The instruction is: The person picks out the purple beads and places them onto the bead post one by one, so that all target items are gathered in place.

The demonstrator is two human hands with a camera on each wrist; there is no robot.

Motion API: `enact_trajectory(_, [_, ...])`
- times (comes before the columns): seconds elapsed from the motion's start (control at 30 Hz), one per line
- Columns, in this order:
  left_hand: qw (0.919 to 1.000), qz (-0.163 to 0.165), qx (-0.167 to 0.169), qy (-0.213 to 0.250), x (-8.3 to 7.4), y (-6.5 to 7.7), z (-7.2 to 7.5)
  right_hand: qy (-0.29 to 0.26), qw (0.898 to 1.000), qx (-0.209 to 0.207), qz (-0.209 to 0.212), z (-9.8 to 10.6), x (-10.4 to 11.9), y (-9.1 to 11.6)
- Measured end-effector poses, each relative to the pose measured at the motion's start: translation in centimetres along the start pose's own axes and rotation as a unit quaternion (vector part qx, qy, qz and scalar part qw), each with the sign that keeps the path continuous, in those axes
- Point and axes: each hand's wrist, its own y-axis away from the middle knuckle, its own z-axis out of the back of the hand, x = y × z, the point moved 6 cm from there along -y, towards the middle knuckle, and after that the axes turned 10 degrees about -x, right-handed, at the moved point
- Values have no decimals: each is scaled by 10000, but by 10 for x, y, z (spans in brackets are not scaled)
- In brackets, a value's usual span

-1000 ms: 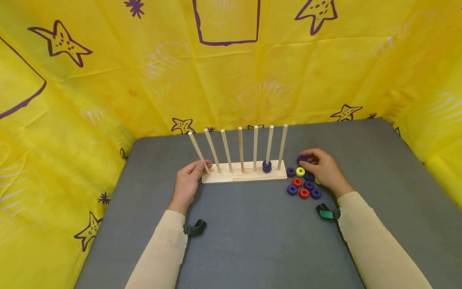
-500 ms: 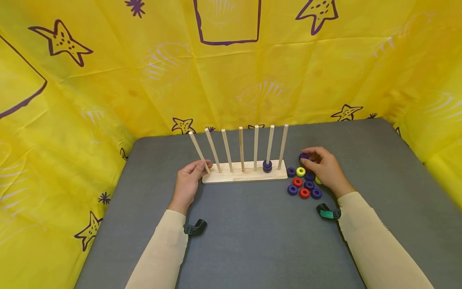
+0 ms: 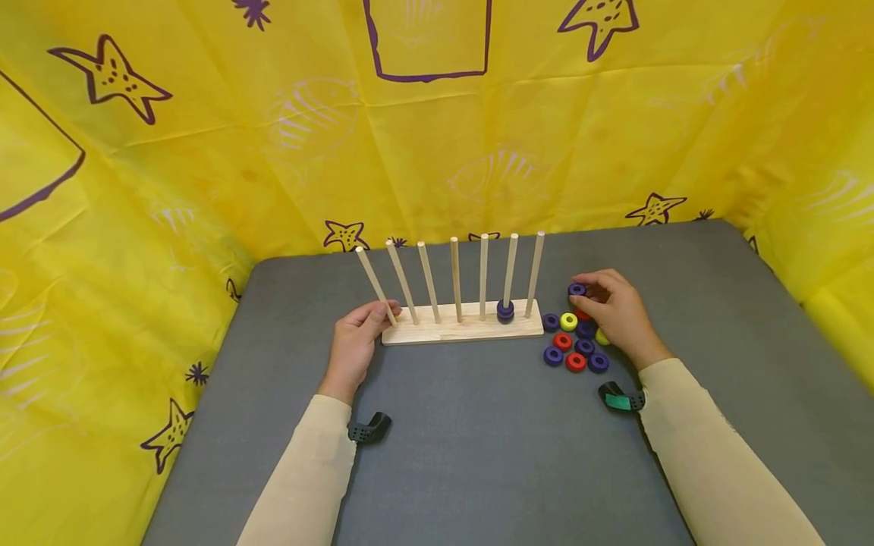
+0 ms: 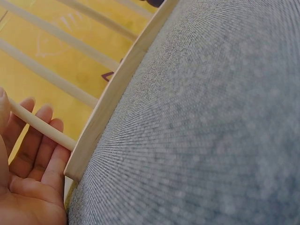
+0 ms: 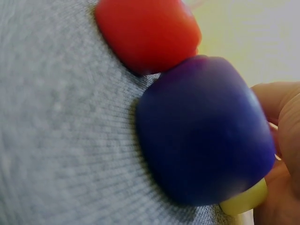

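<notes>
Purple ring [image 3: 576, 296], pinched between thumb and fingers of the right hand [image 3: 617, 312], just beyond the right end of the wooden peg rack [image 3: 444, 331]. At the rack's left end, leftmost peg [image 3: 372, 277] grasped between thumb and fingers of the left hand [image 3: 351, 345]. Low on the rack's second peg from the right, stacked purple rings [image 3: 505, 313]. Near the rack's right end, on the grey counter [image 3: 464, 440], loose red, yellow and purple rings [image 3: 556, 343], partly hidden by the right hand. Behind the rack, yellow cloth [image 3: 410, 174] printed with starfish.
</notes>
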Motion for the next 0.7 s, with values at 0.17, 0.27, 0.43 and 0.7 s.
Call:
enact_trajectory(0.17, [10000, 17, -8, -24, 0, -1, 0, -1, 9999, -96, 110, 2, 4, -1])
enact_trajectory(0.27, [10000, 26, 1, -41, 0, -1, 0, -22, 9998, -147, 119, 3, 7, -1])
enact_trajectory(0.43, [10000, 59, 13, -47, 0, -1, 0, -80, 9996, -207, 183, 4, 13, -1])
enact_trajectory(0.7, [10000, 61, 7, 38, 1, -1, 0, -258, 9979, -279, 527, 3, 29, -2])
